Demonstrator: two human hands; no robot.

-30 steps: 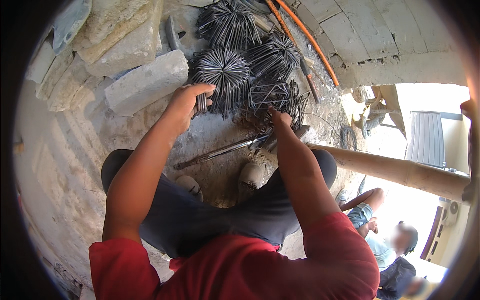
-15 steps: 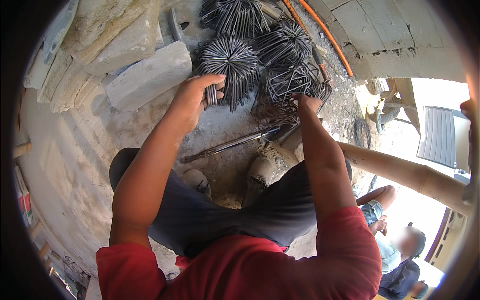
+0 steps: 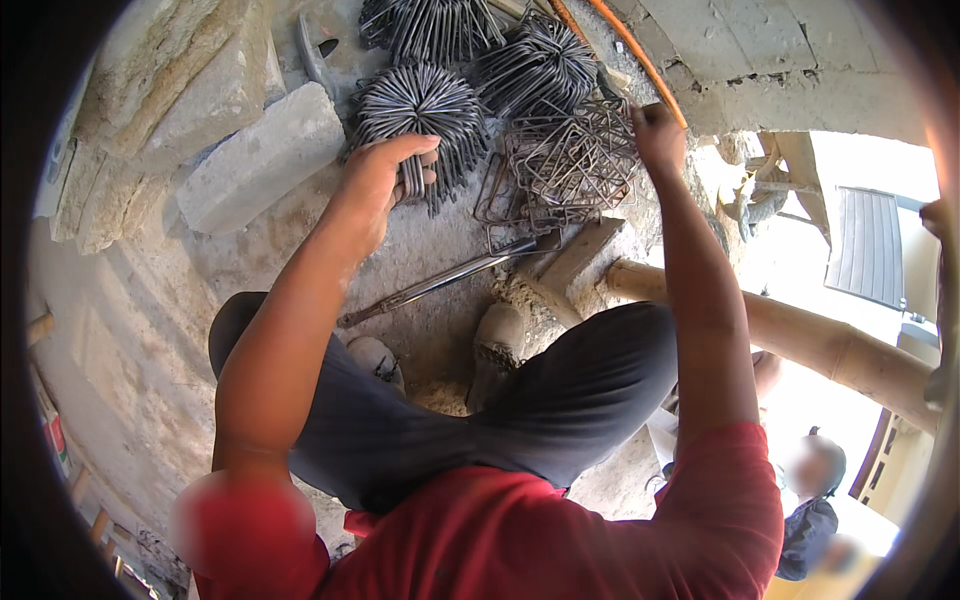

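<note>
My left hand (image 3: 385, 172) is closed around several bent steel stirrups (image 3: 413, 180), which hang side by side from its fingers, thumb stretched over them. Right behind it, a dense round bundle of steel stirrups (image 3: 425, 100) fans out on the ground. Further right lies a loose, tangled pile of square stirrups (image 3: 570, 165). At that pile's right edge my right hand (image 3: 660, 140) is closed, apparently pinching one stirrup; its fingertips are partly hidden.
Two more stirrup bundles (image 3: 540, 65) lie at the back beside an orange pipe (image 3: 640, 60). Stone slabs (image 3: 262, 158) stand left. A long metal tool (image 3: 440, 285) lies before my feet. A thick bamboo pole (image 3: 800, 335) crosses at right; a person (image 3: 815, 480) sits beyond it.
My right hand has moved up and to the right, from over the loose pile to its far right edge. The pile's stirrups have shifted and spread. My left hand keeps its hold.
</note>
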